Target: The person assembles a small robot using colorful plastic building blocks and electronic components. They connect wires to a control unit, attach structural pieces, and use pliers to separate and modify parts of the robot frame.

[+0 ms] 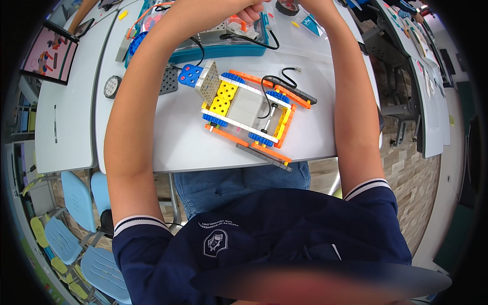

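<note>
Both my arms stretch to the far side of the white table. At the top edge of the head view, my left hand (246,9) hangs over a teal-rimmed parts bin (223,54) with its fingers curled; what they hold, if anything, does not show. Only the wrist end of my right hand (311,3) is in view, its fingers cut off by the picture's edge. Between my forearms a plastic building-kit vehicle (244,108) rests on the table, with a grey block in its white frame, blue gears, yellow pieces and orange side beams. A loose-ended black cable (291,81) lies across it.
A grey wheel (112,87) stands by my left forearm, and a dark perforated plate (169,80) lies near the vehicle. Beyond the bin are another wheel (287,7) and a blue-white packet (311,25). A screen (49,53) stands far left; blue chairs (79,198) are lower left.
</note>
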Demonstrator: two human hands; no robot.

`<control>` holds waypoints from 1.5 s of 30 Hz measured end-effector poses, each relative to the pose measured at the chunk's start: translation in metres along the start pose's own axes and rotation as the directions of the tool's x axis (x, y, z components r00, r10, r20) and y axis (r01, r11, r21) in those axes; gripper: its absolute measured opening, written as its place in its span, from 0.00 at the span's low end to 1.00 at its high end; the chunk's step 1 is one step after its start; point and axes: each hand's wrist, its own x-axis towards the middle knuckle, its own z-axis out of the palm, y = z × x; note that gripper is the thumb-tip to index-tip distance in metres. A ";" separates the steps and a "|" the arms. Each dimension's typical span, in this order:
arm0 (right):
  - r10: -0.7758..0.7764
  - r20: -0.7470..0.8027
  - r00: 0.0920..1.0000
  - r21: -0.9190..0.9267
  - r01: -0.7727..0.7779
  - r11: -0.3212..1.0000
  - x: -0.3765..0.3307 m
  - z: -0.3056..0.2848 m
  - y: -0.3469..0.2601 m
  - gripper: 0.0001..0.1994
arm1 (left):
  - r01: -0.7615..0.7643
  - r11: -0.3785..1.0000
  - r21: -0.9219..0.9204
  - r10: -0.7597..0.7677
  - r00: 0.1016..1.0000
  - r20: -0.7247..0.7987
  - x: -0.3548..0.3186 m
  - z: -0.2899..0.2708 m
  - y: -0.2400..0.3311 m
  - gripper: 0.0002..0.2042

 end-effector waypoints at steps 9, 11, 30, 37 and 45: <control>-0.196 -0.145 0.970 0.039 0.204 0.978 0.000 0.008 -0.011 0.43 | 0.010 0.999 -0.046 -0.011 1.000 -0.014 0.005 0.000 -0.008 0.11; -0.394 -0.056 0.917 0.156 0.398 0.904 -0.006 0.005 -0.031 0.30 | 0.022 0.997 -0.077 -0.025 0.999 -0.046 0.009 -0.003 -0.014 0.12; -0.724 0.139 0.676 -0.250 0.731 0.635 -0.033 0.019 -0.071 0.09 | -0.012 0.875 -0.484 -0.020 0.998 -0.061 0.010 -0.015 -0.015 0.11; -0.558 0.226 0.799 -0.266 0.601 0.754 -0.037 0.016 -0.073 0.09 | 0.010 0.919 -0.393 -0.063 0.991 -0.121 0.006 -0.007 -0.017 0.16; -0.307 0.333 0.892 -0.129 0.366 0.922 -0.046 0.009 -0.079 0.11 | -0.016 0.939 -0.344 -0.035 0.990 -0.140 0.006 -0.004 -0.024 0.19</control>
